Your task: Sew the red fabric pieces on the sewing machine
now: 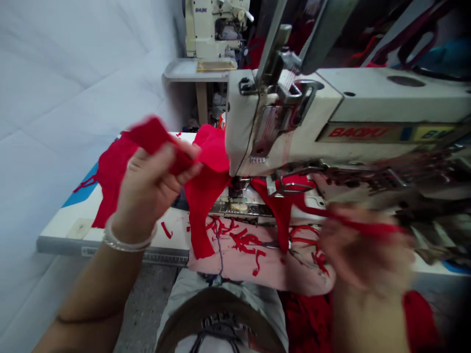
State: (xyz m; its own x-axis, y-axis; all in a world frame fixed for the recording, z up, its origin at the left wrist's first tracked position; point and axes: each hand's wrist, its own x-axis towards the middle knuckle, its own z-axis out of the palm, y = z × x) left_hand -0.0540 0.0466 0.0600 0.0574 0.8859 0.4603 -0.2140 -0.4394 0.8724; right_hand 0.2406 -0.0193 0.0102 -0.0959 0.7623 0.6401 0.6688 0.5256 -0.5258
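Red fabric (156,137) pinched, left hand (152,193); right hand (366,247) closed on strap (360,224).

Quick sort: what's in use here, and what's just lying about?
In use: left hand pinching red fabric flap; right hand, blurred, holding red strap; sewing machine with red fabric at its needle plate.
Lying about: red scraps on pink cloth; second sewing machine.

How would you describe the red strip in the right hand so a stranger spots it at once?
Start at the white sewing machine. Below its head, a narrow red strip runs to the blurred right hand. It is thin and straight, unlike the broad red fabric pieces nearby.
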